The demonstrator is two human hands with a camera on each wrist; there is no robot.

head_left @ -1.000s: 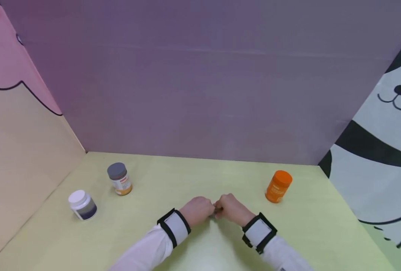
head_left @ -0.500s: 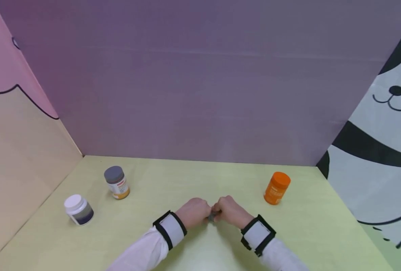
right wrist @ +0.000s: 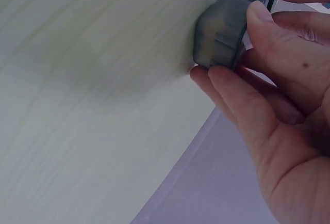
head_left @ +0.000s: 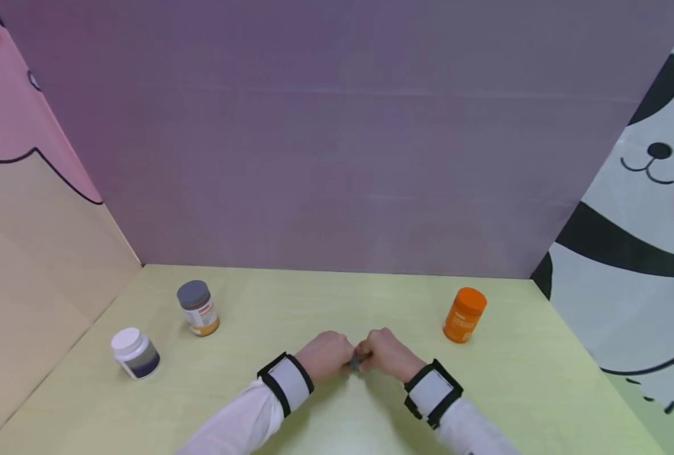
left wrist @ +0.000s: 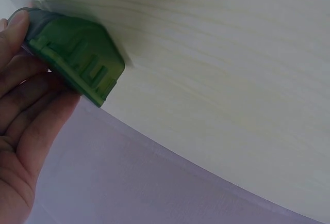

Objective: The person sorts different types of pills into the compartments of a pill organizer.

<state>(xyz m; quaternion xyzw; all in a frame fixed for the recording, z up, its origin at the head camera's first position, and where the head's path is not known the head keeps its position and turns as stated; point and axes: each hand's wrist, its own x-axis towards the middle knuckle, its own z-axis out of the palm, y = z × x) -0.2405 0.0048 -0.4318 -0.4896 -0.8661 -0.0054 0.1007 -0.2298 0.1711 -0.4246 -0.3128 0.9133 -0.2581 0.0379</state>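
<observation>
Both hands meet near the middle of the table in the head view, holding a small translucent pill organizer [head_left: 355,362] between them. Its green end [left wrist: 82,53], with raised marks on it, shows in the left wrist view. My left hand [head_left: 327,357] has its thumb over the top and the fingers behind it. In the right wrist view, the grey end [right wrist: 221,30] lies between the thumb and fingers of my right hand [head_left: 391,355]. A thumb of the left hand shows close by at the upper right there. The hands mostly cover the organizer from above.
On the left of the table [head_left: 291,303] stand a white bottle [head_left: 136,352] and a grey-capped bottle [head_left: 198,308]. An orange bottle [head_left: 465,315] stands at the right. A purple panel [head_left: 337,158] rises behind, with printed panels at both sides.
The head view shifts slightly. Both hands keep their grip and turn a little, so more of the grey organizer shows between them than a second ago.
</observation>
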